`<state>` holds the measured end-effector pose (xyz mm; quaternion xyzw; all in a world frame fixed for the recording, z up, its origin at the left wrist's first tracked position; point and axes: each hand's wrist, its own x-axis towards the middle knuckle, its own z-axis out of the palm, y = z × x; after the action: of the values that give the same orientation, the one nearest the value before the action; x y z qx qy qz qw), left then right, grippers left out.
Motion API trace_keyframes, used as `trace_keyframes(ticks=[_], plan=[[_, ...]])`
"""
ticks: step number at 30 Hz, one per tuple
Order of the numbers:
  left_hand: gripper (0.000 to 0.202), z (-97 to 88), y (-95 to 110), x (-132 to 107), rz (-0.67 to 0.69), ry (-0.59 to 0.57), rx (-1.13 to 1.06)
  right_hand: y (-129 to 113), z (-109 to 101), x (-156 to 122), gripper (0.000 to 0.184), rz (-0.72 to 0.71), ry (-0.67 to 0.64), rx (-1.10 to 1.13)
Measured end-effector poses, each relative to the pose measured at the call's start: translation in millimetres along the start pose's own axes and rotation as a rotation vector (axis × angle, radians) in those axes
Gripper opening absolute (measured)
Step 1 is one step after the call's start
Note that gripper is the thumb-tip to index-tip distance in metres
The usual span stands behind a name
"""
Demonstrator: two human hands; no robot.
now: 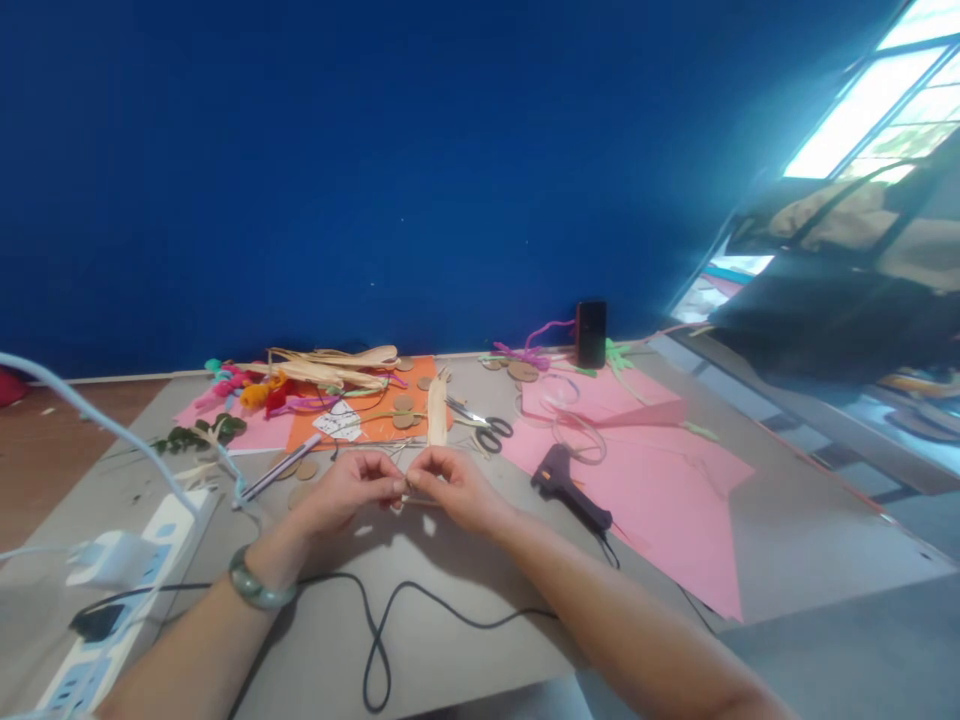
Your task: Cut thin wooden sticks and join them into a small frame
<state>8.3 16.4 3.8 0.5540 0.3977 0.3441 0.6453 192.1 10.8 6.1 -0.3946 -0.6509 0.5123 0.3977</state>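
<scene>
My left hand (351, 488) and my right hand (455, 487) meet over the grey table (465, 580), fingers pinched together on a thin pale straw strip (409, 496) held between them. A green bangle (255, 586) sits on my left wrist. Just beyond the hands lie a flat pale strip (437, 410), round brown card discs (403, 403) and scissors (487, 428) on and beside an orange sheet (375, 425).
A black glue gun (568, 487) lies on pink paper (660, 470) to the right, its black cord (390, 625) looping near the front edge. A white power strip (124, 590) sits left. Coloured pipe cleaners (240, 385), straw strips (330, 368), a pen (279, 470) and a black phone (591, 333) are farther back.
</scene>
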Motion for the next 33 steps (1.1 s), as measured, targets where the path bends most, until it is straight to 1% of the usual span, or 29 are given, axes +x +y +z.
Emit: trace_keyframes(ticks=[4, 8, 11, 14, 18, 21, 28, 33], plan=[[0.009, 0.8, 1.7, 0.3, 0.023, 0.049, 0.093, 4.1, -1.4, 1.4, 0.019, 0.08, -0.05, 0.103], [0.012, 3.7, 3.5, -0.1, 0.014, 0.092, 0.144, 2.6, -2.0, 1.2, 0.021, 0.083, -0.024, 0.107], [0.017, 4.7, 2.7, -0.2, -0.005, 0.073, 0.091, 2.2, -2.0, 1.2, 0.02, 0.072, 0.0, 0.135], [0.02, 4.5, 0.4, 0.3, -0.017, 0.052, 0.021, 4.1, -1.6, 1.7, 0.023, 0.093, -0.01, 0.215], [0.021, 5.2, -0.8, 0.8, 0.004, 0.048, -0.016, 4.6, -2.1, 2.4, 0.027, 0.129, -0.034, 0.281], [0.021, 6.4, -0.1, 0.4, 0.024, 0.066, -0.032, 2.0, -2.5, 2.4, 0.029, 0.133, -0.051, 0.31], [0.022, 7.8, -0.6, -1.3, 0.022, 0.048, -0.115, 1.6, -0.7, 1.0, 0.027, 0.166, -0.051, 0.405], [0.023, 9.1, 0.0, -2.3, 0.027, 0.055, -0.139, 2.7, 0.1, 1.0, 0.026, 0.173, -0.031, 0.418]])
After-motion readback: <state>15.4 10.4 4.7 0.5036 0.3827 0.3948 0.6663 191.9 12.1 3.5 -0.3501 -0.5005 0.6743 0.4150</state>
